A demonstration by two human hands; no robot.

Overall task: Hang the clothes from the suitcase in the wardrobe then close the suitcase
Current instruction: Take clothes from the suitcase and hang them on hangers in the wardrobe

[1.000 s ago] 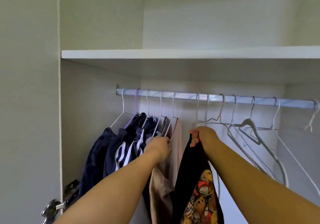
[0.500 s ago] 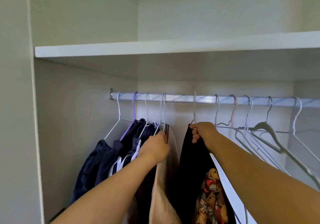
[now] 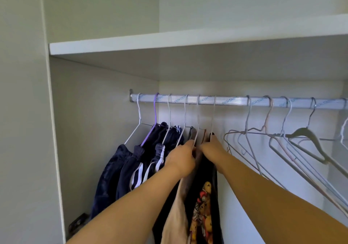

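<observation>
Inside a pale, off-white wardrobe (image 3: 103,8): a white shelf (image 3: 131,43) spans the full width, its underside in shade, with an open compartment above. Below it, a ribbed silver rail (image 3: 231,101) runs from a metal bracket (image 3: 131,95) at the left side panel (image 3: 94,130) off to the right. The plain back panel (image 3: 235,121) catches soft, even light. A dark fitting (image 3: 78,223) sits low at left.
</observation>
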